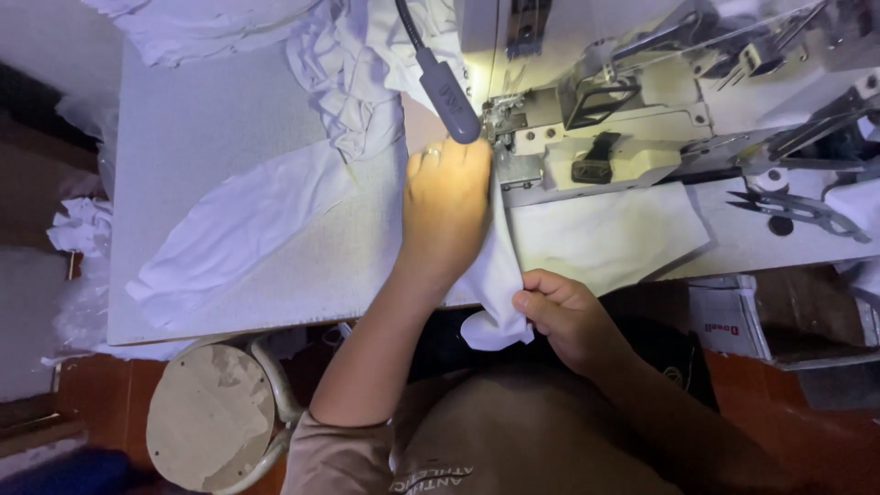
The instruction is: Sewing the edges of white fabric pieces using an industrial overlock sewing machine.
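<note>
I am pressing my left hand point(446, 206) flat, fingers together, on the white cloth point(500, 275) just before the sewing machine point(605, 119). My right hand point(564, 316) is pinching the cloth's hanging edge below the table point(211, 137). Scissors point(797, 209) are lying far to the right, a stool point(211, 417) lower left.

Two hands at work, left hand point(446, 209) and right hand point(566, 314), one sewing machine point(623, 137), one gooseneck lamp point(449, 96), one pair of scissors point(799, 211), one round stool point(213, 417), one counter point(192, 128).
</note>
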